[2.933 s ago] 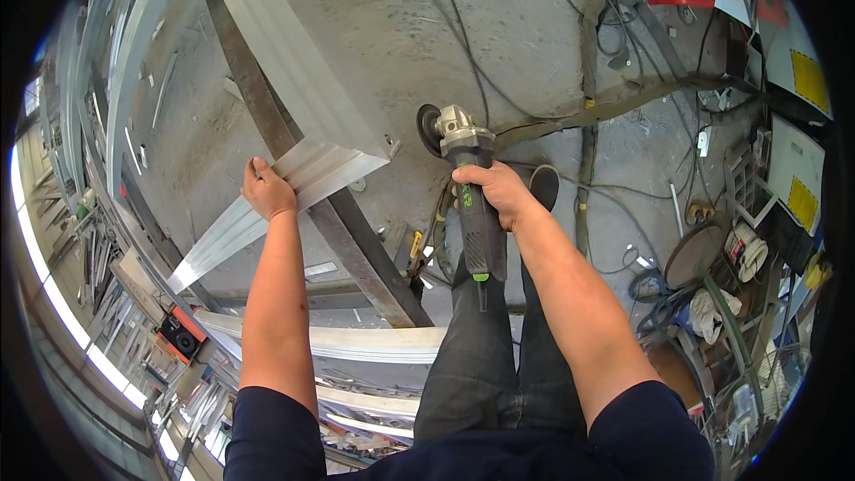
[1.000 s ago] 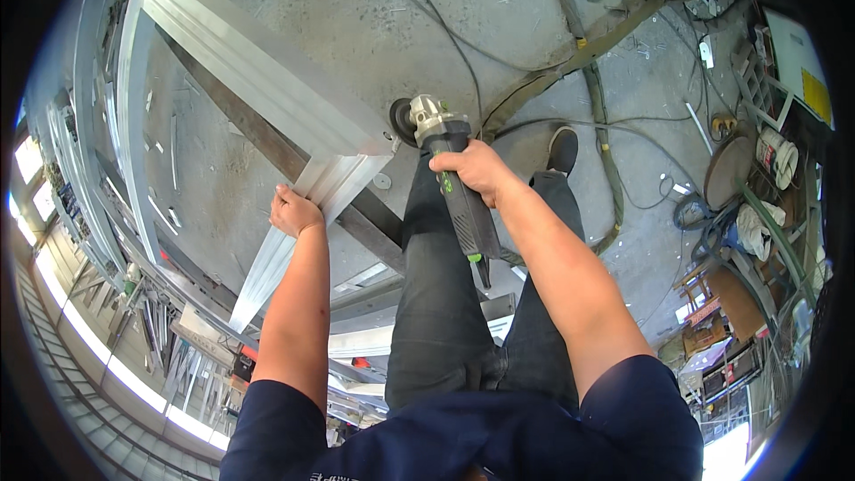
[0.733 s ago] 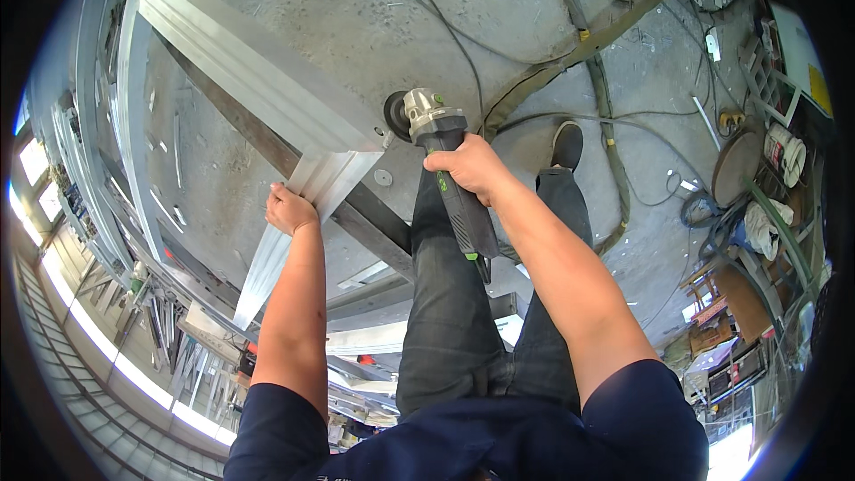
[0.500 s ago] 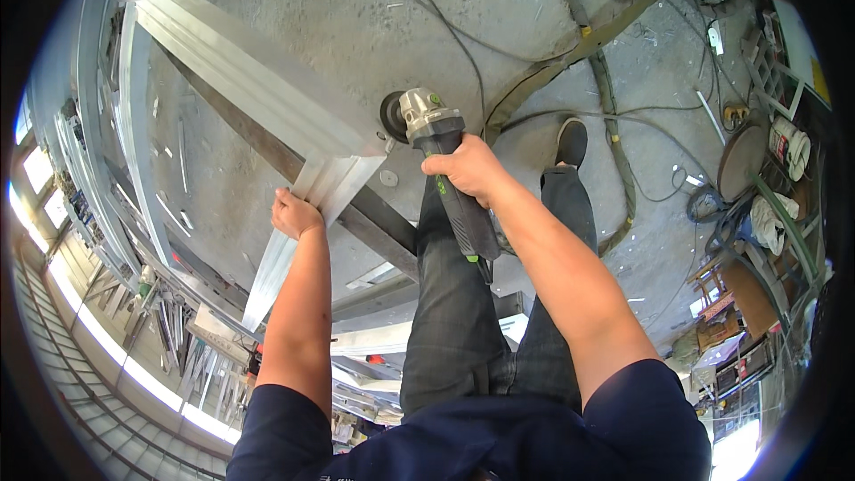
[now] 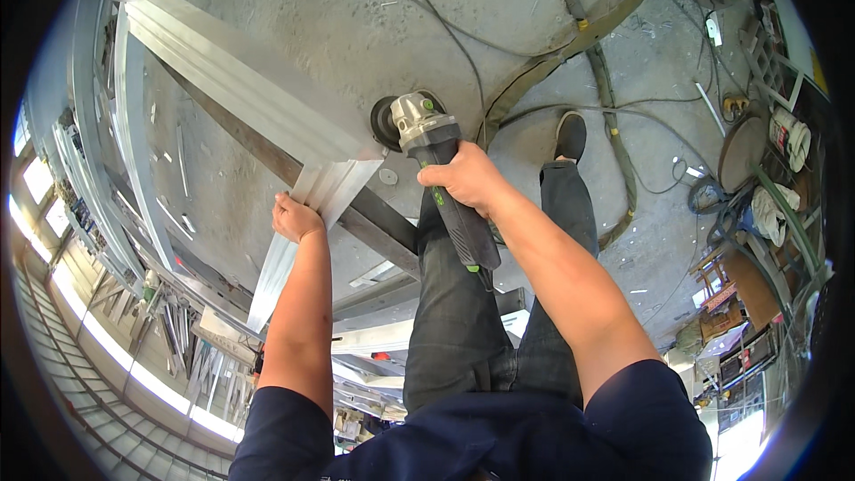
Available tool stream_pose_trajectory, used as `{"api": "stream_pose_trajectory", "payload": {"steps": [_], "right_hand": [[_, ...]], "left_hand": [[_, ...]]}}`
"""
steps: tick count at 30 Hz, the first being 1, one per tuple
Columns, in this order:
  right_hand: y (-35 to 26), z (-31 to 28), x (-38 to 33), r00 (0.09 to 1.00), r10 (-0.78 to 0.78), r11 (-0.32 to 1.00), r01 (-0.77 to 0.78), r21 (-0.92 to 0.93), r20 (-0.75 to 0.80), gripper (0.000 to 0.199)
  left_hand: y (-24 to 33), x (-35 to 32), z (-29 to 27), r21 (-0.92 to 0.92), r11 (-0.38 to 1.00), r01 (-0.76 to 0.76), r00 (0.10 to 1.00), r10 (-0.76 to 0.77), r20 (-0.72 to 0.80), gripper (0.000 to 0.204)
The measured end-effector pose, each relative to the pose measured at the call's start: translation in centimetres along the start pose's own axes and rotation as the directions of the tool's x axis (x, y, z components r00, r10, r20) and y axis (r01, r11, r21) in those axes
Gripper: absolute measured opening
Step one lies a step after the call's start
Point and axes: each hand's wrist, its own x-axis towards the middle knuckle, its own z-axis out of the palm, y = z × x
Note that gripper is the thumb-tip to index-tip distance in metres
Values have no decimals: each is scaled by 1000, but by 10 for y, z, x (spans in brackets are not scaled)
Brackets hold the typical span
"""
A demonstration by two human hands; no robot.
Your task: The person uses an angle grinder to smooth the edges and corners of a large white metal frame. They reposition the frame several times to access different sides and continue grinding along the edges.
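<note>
In my right hand (image 5: 468, 178) is an angle grinder (image 5: 450, 196) with a black body and a silver head, its fingers wrapped round the body. The grinder's dark disc (image 5: 385, 123) stands close to the near right end of a long metal profile (image 5: 240, 80); whether they touch I cannot tell. At that end a shorter metal profile (image 5: 334, 187) meets the long one at an angle. My left hand (image 5: 298, 216) is closed on the edge of this shorter piece, its fingertips partly hidden.
Under the profiles runs a dark beam (image 5: 383, 232). Cables and a thick sleeved hose (image 5: 570, 53) lie across the concrete floor by my foot (image 5: 571, 135). Several metal lengths (image 5: 134, 134) stand at the left. A round brown disc (image 5: 744, 156) and clutter fill the right side.
The grinder and my right hand have shifted slightly left, bringing the disc nearer the profile's end. My left hand keeps its hold on the shorter piece.
</note>
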Motion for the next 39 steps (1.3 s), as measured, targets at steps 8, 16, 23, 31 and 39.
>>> {"api": "stream_pose_trajectory", "payload": {"steps": [8,16,23,31,39], "right_hand": [[11,-2,6,999,-44,998,42,-47,-22,44],[2,-1,-3,996,-90,994,90,-62,4,48],[1,1,-1,995,-70,988,59,-140,-71,49],[0,2,-8,993,-116,987,111,-120,-33,46],[18,-7,18,990,43,987,-21,162,-131,41]], "left_hand": [[7,1,-3,-11,1000,-9,1000,9,11,52],[13,-4,-6,-16,1000,-12,1000,12,3,52],[9,-1,-4,8,1000,-22,1000,22,14,53],[3,1,-2,-2,1000,0,1000,0,15,53],[-6,6,-2,54,998,15,1000,-15,10,53]]}}
